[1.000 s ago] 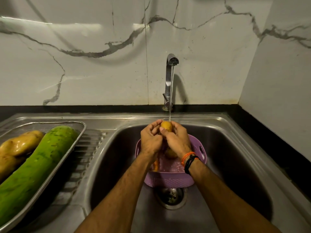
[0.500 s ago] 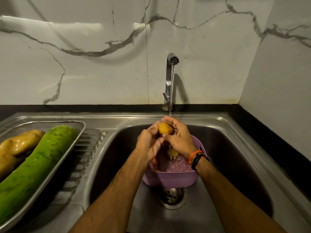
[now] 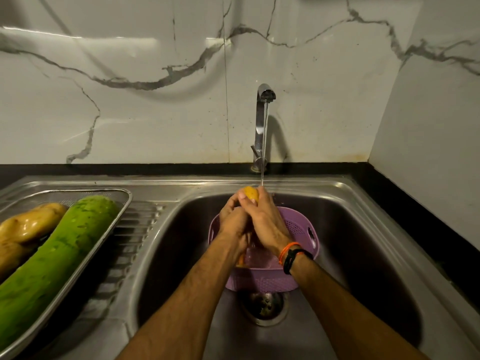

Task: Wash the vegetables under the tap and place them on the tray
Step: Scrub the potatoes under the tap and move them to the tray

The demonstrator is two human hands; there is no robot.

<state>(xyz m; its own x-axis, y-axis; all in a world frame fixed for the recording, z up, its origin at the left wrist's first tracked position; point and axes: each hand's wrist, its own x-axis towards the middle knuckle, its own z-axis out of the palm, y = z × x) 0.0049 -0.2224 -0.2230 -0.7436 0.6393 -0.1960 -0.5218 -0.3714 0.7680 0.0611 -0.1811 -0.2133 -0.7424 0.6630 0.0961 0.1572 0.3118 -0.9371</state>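
Head view | our left hand [image 3: 233,224] and right hand [image 3: 265,222] both clasp potato [image 3: 251,194] under tap [image 3: 262,120] stream | purple basket [image 3: 301,229] below, tray [image 3: 114,229] far left

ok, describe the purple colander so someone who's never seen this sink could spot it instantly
Start at the steel sink basin under the running tap. On its floor, just behind the round drain and below both hands, sits the purple colander. It is the only plastic, coloured item in the basin: perforated walls with a slot handle, unlike the metal tray on the drainboard to the left.
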